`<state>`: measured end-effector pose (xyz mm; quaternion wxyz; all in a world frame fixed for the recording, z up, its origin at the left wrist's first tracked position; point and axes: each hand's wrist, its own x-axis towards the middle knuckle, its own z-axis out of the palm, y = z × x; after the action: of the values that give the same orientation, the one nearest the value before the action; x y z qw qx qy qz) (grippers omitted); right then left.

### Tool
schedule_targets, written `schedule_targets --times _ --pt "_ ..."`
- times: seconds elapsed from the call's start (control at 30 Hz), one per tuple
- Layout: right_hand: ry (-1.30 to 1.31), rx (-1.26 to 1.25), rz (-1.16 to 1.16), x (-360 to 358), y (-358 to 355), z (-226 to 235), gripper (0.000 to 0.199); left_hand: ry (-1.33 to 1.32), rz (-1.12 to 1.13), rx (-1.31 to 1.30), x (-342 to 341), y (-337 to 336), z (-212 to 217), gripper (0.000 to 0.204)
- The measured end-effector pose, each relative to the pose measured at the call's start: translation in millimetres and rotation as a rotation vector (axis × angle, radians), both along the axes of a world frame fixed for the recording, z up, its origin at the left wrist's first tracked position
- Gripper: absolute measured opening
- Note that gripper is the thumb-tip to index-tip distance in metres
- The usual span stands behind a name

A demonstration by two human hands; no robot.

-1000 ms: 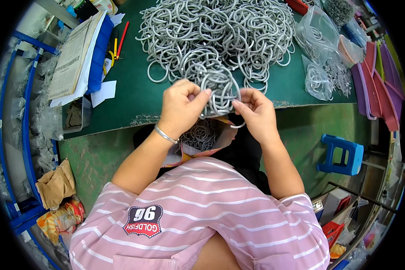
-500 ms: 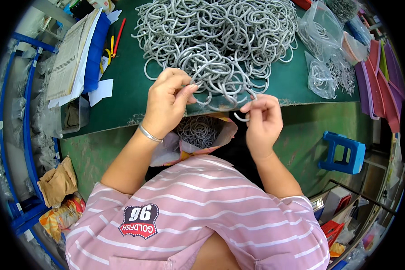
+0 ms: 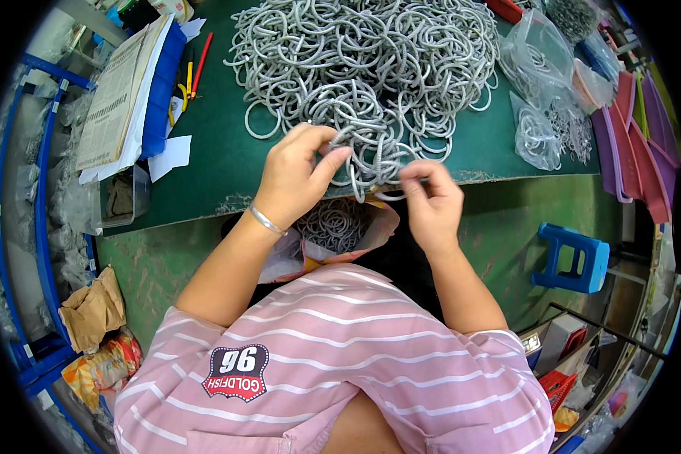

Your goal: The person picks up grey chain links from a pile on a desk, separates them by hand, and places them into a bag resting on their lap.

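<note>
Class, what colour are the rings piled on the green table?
The rings are silvery grey; best seen in the head view.

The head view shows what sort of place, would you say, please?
Probably a small workshop or packing room: a heap of grey rings lies on a green worktable, and blue racking with plastic bags stands at left.

Head-worn fisheye view, downward onto hands (image 3: 295,172)

Bright picture, its edges bending toward black corners.
</note>
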<state>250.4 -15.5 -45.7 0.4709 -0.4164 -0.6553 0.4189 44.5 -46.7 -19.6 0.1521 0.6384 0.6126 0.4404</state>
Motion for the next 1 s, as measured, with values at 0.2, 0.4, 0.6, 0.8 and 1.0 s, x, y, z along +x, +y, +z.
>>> schedule_targets --times 0.2,0.4,0.6,0.8,1.0 --pt "0.586 -0.101 -0.205 12 26 20 0.007 -0.435 0.018 -0.192 -4 0 3 0.016" --pt "-0.057 -0.018 0.369 8 -31 14 0.015 -0.819 -0.005 -0.29 -14 1 -24 0.017" --pt "-0.31 0.375 -0.013 -15 -1 21 0.018 -1.053 -0.041 -0.239 -10 -4 -42 0.016" --pt "-0.506 0.363 -0.019 -33 19 23 0.023 -0.216 -0.093 -0.009 -5 -4 -18 0.02" --pt "-0.081 0.157 0.003 -14 15 63 0.017 -0.636 0.006 -0.11 7 -2 15 0.025"
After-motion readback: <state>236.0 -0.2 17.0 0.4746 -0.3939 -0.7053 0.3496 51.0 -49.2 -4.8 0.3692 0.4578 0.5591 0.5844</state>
